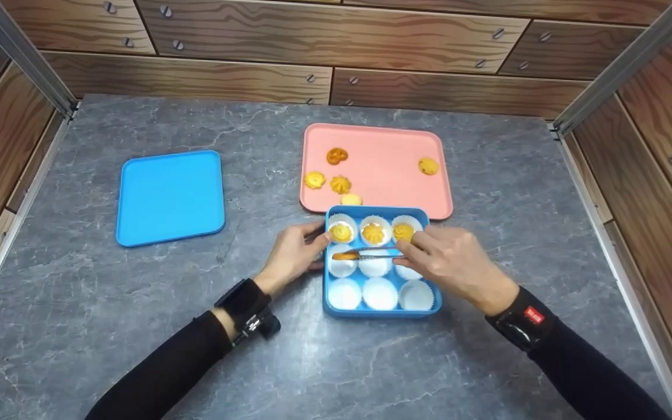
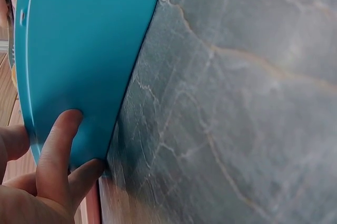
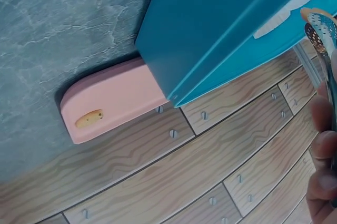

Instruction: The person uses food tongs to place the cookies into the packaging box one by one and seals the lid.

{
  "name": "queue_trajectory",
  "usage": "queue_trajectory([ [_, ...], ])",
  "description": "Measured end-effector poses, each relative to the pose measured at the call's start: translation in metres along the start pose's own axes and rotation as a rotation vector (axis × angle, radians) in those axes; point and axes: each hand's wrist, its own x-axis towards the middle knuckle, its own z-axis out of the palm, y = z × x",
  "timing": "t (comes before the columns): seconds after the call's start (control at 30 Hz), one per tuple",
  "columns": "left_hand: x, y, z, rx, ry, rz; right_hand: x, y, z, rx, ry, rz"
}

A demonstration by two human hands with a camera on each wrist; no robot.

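Observation:
A blue box (image 1: 382, 313) holds white paper cups (image 1: 380, 293) in rows; a yellow cookie (image 1: 373, 234) sits in each cup of the far row. My right hand (image 1: 450, 262) grips metal tongs (image 1: 378, 254) from the right side. Between the tong tips is an orange-brown cookie (image 1: 345, 256), over the left cup of the middle row. My left hand (image 1: 293, 251) holds the box's left side near the far corner, thumb at the rim. In the left wrist view, its fingers (image 2: 60, 150) lie against the outer wall.
Beyond the box, a pink tray (image 1: 391, 157) carries a pretzel-shaped cookie (image 1: 336, 155), a speckled cookie (image 1: 427, 166) and several others; the box overlaps its near edge in the head view. A blue lid-like tray (image 1: 171, 198) lies at the left. Wood-patterned walls (image 1: 336, 35) enclose the grey tabletop.

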Motion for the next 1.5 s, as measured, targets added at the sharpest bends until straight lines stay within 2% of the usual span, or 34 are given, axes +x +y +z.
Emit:
queue_trajectory([
  [0.23, 0.0, -0.001, 0.0, -0.014, -0.01, -0.012, 0.006, -0.003, 0.007, -0.086, 0.018, -0.097],
  [0.67, 0.001, 0.0, -0.001, -0.021, -0.021, -0.021, 0.013, -0.004, 0.011, -0.123, -0.039, -0.125],
  [0.87, 0.0, 0.001, -0.001, -0.009, -0.013, -0.002, 0.014, -0.004, 0.014, -0.132, -0.082, -0.134],
  [1.03, 0.0, 0.001, -0.001, -0.02, -0.016, -0.007, 0.015, -0.006, 0.012, -0.118, -0.146, -0.113],
  [1.17, 0.0, 0.0, 0.0, -0.025, -0.023, -0.011, 0.015, -0.006, 0.009, -0.063, -0.173, -0.086],
  [1.37, -0.001, 0.0, 0.0, -0.034, -0.027, -0.025, 0.016, -0.004, 0.003, 0.024, -0.189, -0.026],
  [1.5, 0.0, 0.0, -0.001, -0.026, -0.018, -0.008, 0.018, -0.002, 0.0, 0.076, -0.195, 0.016],
])
